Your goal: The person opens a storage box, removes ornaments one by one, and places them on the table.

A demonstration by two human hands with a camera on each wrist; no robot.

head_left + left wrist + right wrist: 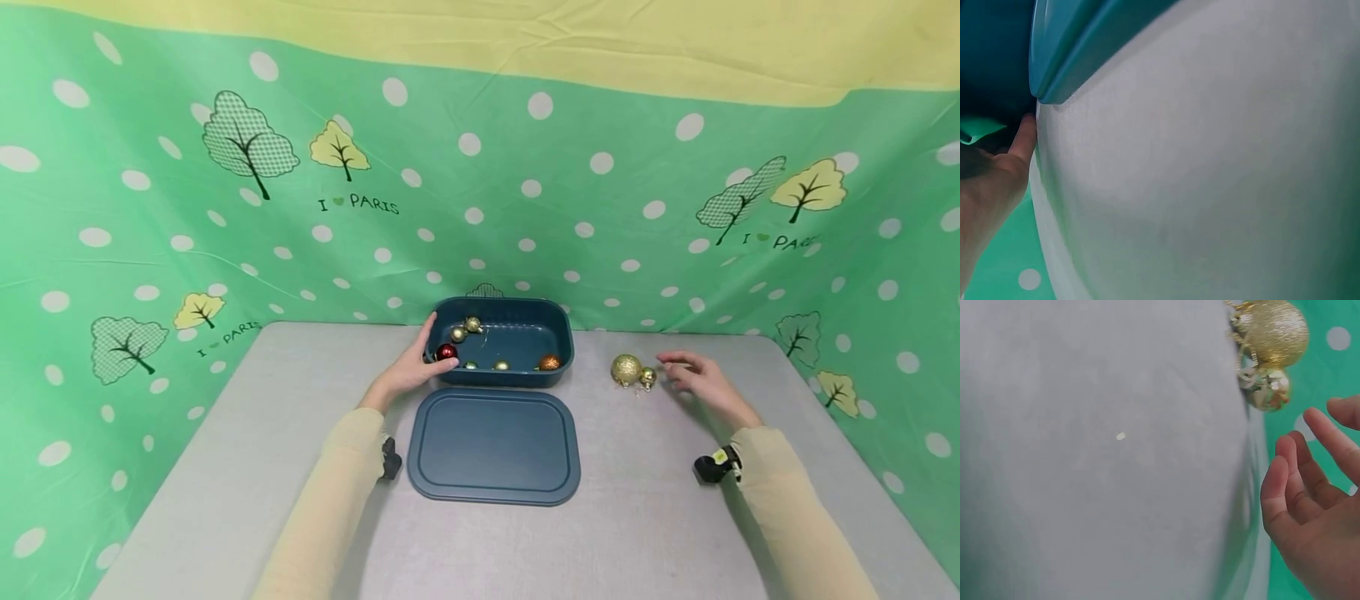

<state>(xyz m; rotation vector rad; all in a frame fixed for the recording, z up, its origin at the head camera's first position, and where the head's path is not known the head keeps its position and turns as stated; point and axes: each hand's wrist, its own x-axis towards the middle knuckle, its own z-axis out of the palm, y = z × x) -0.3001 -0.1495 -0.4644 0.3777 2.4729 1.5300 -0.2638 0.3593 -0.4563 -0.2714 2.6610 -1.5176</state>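
My left hand (pixel 408 369) holds the left end of a dark blue rectangular box (pixel 564 342), its thumb at the front rim and its fingers along the side. Inside the box lie a dark red bauble (pixel 446 352), an orange glittery bauble (pixel 550 362) and several small gold ones. On the table to the right sit a large gold glitter bauble (pixel 626 369) and a small shiny gold bauble (pixel 647 377), side by side. Just right of them hovers my right hand (pixel 701 383), fingers loosely bent and nothing held; the right wrist view shows the small gold bauble (pixel 1269 390) apart from the fingertips.
The blue lid (pixel 495 446) lies flat on the grey table (pixel 637 517) in front of the box. A green polka-dot cloth (pixel 495 192) with printed trees hangs right behind the table and along both sides. A tiny pale speck (pixel 1120 435) shows on the table.
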